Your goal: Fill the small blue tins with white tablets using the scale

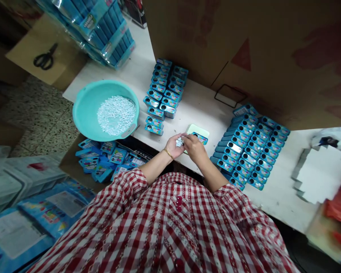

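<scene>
My left hand [174, 147] is cupped palm up around a small heap of white candies [179, 142]. Against that palm, the fingers of my right hand [195, 147] are pinched together; whatever lies between their tips is too small to make out. Just beyond my right hand, a blue candy tin [200, 138] rests on a pale green kitchen scale [198, 129]. To the left, a turquoise basin [85, 117] contains a large pile of the same white candies [116, 113].
Rows of blue tins [163, 93] stand left of the scale, with more filled rows [248, 148] at right. A large cardboard box [244, 57] walls off the back. Loose tins [105, 157] fill a carton below the basin. Scissors [45, 58] lie on cardboard at far left.
</scene>
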A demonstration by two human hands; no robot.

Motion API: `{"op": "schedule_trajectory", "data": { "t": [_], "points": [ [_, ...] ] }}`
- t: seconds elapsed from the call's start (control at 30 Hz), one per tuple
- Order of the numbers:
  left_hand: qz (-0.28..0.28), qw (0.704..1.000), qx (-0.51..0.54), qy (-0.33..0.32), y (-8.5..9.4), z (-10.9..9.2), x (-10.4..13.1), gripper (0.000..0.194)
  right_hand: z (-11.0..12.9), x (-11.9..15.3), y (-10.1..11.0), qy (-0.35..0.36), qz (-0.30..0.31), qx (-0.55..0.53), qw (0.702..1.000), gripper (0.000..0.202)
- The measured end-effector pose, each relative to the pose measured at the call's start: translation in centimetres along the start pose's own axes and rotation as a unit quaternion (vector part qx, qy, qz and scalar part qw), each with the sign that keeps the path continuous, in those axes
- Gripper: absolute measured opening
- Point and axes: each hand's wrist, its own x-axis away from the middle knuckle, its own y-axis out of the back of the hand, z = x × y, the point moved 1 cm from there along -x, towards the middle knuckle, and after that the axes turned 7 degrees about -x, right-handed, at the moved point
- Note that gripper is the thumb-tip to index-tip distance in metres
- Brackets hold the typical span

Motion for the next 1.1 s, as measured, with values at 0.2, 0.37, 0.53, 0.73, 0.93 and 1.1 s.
{"op": "schedule_trajectory", "data": {
  "t": [0.2,0.37,0.53,0.73,0.93,1.1],
  "points": [
    [0.012,0.999,-0.011,-0.034,-0.7,-0.2,-1.0,0.021,-3.6,-0.2,2.6,-0.046,-0.081,-0.093,0.991,0.025],
    [0.011,0.999,-0.015,-0.044,0.4,-0.8,-1.5,0.020,-5.2,-0.1,2.0,-0.092,-0.039,-0.007,0.995,0.028],
    [-0.004,0.999,-0.003,-0.050,1.8,-1.1,-1.7,0.019,-4.8,-0.1,1.5,-0.102,-0.038,0.019,0.994,0.028],
    [-0.015,0.999,0.003,-0.049,3.3,-1.1,-1.3,0.019,-4.9,-0.3,1.3,-0.082,-0.074,-0.039,0.993,0.022],
    [-0.032,0.999,0.003,-0.042,3.7,-1.0,-0.3,0.019,-4.8,-0.3,1.8,-0.080,-0.189,-0.118,0.972,0.022],
    [0.004,1.000,-0.016,-0.004,4.6,-0.2,1.1,0.022,-1.0,2.3,0.5,-0.018,-0.145,-0.089,0.985,0.024]
  ]
}}
